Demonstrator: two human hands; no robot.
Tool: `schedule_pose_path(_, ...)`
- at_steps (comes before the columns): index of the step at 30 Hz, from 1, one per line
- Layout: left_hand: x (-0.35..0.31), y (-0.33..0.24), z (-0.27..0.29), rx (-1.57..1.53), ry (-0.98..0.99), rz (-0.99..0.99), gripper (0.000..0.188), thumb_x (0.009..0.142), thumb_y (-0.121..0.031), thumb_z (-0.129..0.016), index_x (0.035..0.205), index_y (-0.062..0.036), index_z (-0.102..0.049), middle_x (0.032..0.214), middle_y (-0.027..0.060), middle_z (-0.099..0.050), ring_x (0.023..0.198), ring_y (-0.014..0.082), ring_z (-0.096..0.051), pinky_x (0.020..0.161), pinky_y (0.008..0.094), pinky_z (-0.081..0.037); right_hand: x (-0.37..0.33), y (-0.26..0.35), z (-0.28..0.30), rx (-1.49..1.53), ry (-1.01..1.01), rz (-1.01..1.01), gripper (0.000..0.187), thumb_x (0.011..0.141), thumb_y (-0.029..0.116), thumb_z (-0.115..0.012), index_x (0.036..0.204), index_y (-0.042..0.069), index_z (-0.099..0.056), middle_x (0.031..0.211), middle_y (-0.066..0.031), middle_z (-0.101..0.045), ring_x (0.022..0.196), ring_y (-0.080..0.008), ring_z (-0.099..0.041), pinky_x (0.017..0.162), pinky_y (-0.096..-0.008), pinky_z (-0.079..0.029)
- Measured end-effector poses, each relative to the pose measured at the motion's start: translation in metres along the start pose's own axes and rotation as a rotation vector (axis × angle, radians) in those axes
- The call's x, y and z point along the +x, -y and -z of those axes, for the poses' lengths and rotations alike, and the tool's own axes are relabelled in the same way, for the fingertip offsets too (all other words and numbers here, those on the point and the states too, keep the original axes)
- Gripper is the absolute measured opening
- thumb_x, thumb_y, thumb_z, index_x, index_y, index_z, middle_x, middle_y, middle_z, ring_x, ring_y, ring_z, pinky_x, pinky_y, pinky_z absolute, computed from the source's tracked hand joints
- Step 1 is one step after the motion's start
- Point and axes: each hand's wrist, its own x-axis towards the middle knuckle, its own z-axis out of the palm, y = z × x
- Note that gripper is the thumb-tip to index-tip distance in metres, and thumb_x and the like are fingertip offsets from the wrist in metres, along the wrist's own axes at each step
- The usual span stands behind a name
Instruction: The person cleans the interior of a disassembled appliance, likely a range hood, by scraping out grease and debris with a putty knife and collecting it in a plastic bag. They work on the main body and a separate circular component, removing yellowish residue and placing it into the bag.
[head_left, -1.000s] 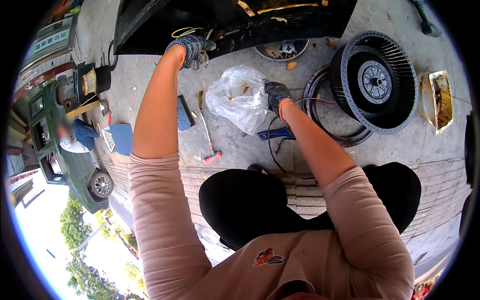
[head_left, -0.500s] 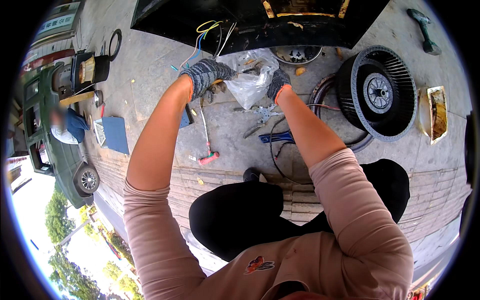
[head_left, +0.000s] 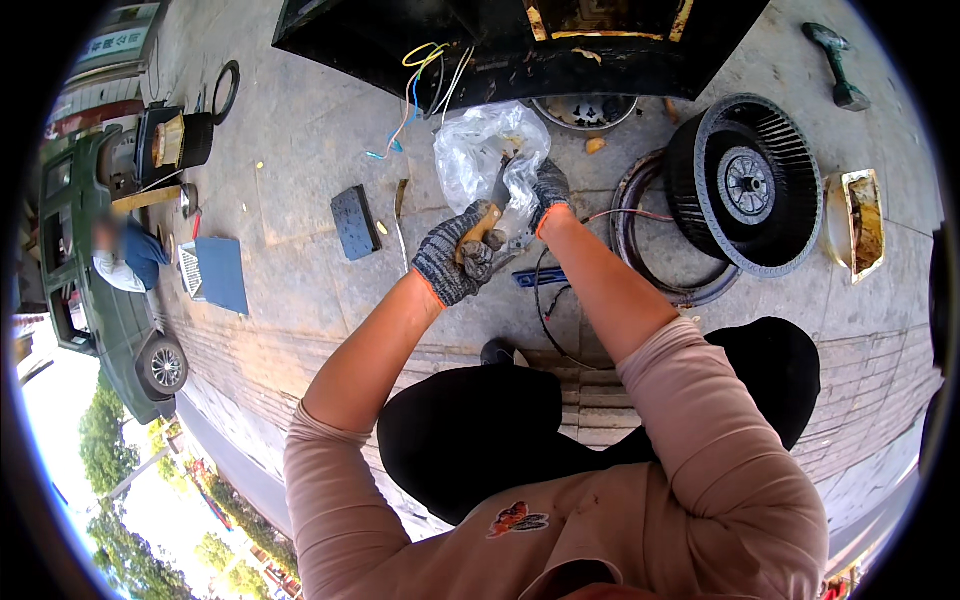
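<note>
My left hand (head_left: 455, 255), in a grey knitted glove with an orange cuff, is closed round the yellowish handle of a scraper (head_left: 480, 230). The scraper's dark blade points away from me against the clear plastic bag (head_left: 470, 150). My right hand (head_left: 549, 190), gloved the same way, grips the bag's right side; its fingertips are partly hidden by the plastic. Some dark residue shows at the bag. Below it lie metal tools, mostly covered by my left hand, and a blue-handled tool (head_left: 535, 277).
A black metal housing (head_left: 470, 75) with loose wires stands ahead, a round bowl (head_left: 590, 112) by it. To the right are a fan wheel (head_left: 745, 185), a ring (head_left: 632, 225), a stained tray (head_left: 862, 225) and a drill (head_left: 838, 65). A dark block (head_left: 356, 222) lies left; a person (head_left: 130, 250) sits farther off.
My left hand has come nearer to me and to the right, turning the scraper's blade toward the bag. The bag is spread wider, and the dark block is now uncovered.
</note>
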Motion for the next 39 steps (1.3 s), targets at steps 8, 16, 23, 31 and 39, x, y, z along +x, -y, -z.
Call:
schedule_pose_path(8,-0.045,0.014,-0.006,0.349,-0.055,0.003,0.027,0.093,-0.034,-0.066,0.11,-0.0143,-0.063,0.08,0.0081,-0.065,0.041,0.0034,-0.043,0.036,0.0188,-0.032,0.005,-0.009,0.024,0.802,-0.13,-0.307,0.03,0.093,0.009,-0.057,0.122,0.007,-0.063,0.116,-0.0051,-0.067,0.094,-0.0184,-0.066,0.081,-0.0317,-0.054)
schedule_pose_path(16,-0.006,-0.083,-0.029,1.129,-0.281,-0.736,0.042,0.093,-0.027,-0.064,0.129,-0.0066,-0.06,0.105,0.0044,-0.069,0.069,0.011,-0.062,0.053,0.0249,-0.047,0.0,-0.068,0.007,0.016,-0.081,-0.199,0.032,0.094,0.011,-0.055,0.125,0.007,-0.061,0.117,-0.0091,-0.068,0.102,-0.0206,-0.066,0.085,-0.0324,-0.054)
schedule_pose_path(23,0.075,-0.074,-0.072,1.639,-0.757,-1.011,0.049,0.091,-0.035,-0.063,0.132,-0.0097,-0.055,0.12,0.0134,-0.067,0.086,0.0298,-0.068,0.075,0.0401,-0.053,0.034,-0.157,0.015,0.491,-0.188,-0.148,0.031,0.099,0.022,-0.045,0.124,0.01,-0.059,0.115,-0.0074,-0.066,0.101,-0.0241,-0.064,0.09,-0.0381,-0.05)
schedule_pose_path(31,0.052,-0.091,-0.043,1.707,-1.062,-1.184,0.047,0.092,-0.025,-0.062,0.135,-0.013,-0.051,0.11,0.0201,-0.067,0.096,0.0372,-0.066,0.082,0.0457,-0.052,-0.004,-0.086,0.014,1.062,-0.009,-0.544,0.033,0.095,0.008,-0.049,0.126,0.008,-0.06,0.119,-0.009,-0.067,0.103,-0.0211,-0.066,0.086,-0.0316,-0.053)
schedule_pose_path(39,0.052,-0.136,-0.056,1.584,-0.712,-1.057,0.053,0.09,-0.033,-0.067,0.136,-0.0115,-0.055,0.107,0.0133,-0.071,0.097,0.0293,-0.068,0.084,0.0367,-0.051,0.013,-0.12,0.024,0.866,-0.086,-0.298,0.032,0.097,0.01,-0.046,0.125,0.008,-0.061,0.115,-0.0089,-0.068,0.098,-0.0228,-0.065,0.087,-0.036,-0.052)
